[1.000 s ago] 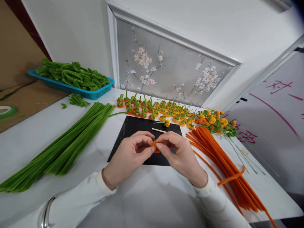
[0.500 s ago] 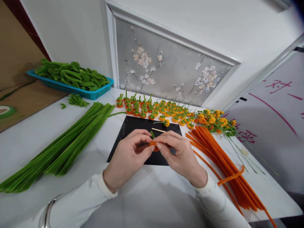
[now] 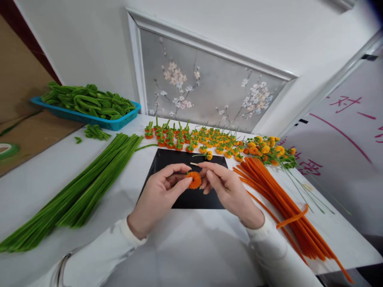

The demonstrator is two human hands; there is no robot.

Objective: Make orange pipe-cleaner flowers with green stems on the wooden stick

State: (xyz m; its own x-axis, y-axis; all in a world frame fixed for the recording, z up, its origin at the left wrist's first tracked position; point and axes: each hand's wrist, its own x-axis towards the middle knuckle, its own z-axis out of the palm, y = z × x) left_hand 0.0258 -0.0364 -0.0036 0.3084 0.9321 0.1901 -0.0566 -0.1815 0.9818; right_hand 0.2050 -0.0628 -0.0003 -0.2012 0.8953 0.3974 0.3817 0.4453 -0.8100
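Observation:
An orange pipe-cleaner flower head (image 3: 195, 180) is pinched between the thumb and fingers of my left hand (image 3: 160, 193), its round ridged face turned toward me. A bit of green shows behind its upper left edge. Just right of the flower is my right hand (image 3: 230, 191), with index finger and thumb apart and the other fingers loosely bent; whether a fingertip touches the flower's edge is hard to tell. Both hands are above a black mat (image 3: 185, 201). A short pale stick (image 3: 194, 164) lies on the mat, partly covered by my right hand.
Rows of finished flower heads (image 3: 179, 139) stand behind the mat. Green pipe cleaners (image 3: 86, 187) lie at left, orange ones (image 3: 281, 203) at right. A blue basket (image 3: 116, 124) of green pieces sits back left. Bunched yellow-orange flowers (image 3: 266, 149) with long stems lie at right.
The flower head has been tilted so its face shows. My right fingers have come off its front and moved slightly right, while my left hand keeps its pinch.

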